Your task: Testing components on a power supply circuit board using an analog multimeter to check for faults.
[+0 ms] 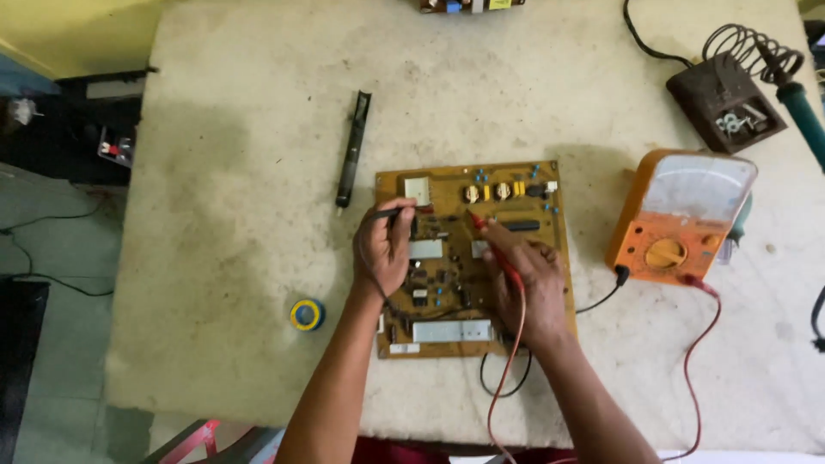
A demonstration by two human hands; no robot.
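Observation:
A tan circuit board (447,182) with capacitors, coils and heat sinks lies flat in the middle of the worn white table (241,189). My left hand (382,249) rests on the board's left part and grips a black test probe (397,210), tip pointing right. My right hand (528,275) lies on the board's right part and holds a red test probe (478,222), tip touching the board near its centre. Red and black leads run from the probes to an orange analog multimeter (679,219) standing at the right.
A black desoldering pump (352,150) lies left of the board. A small yellow-and-blue roll (307,314) sits near the front left. A soldering iron in a coil stand (730,86) is at the back right. Another board (471,5) peeks over the far edge.

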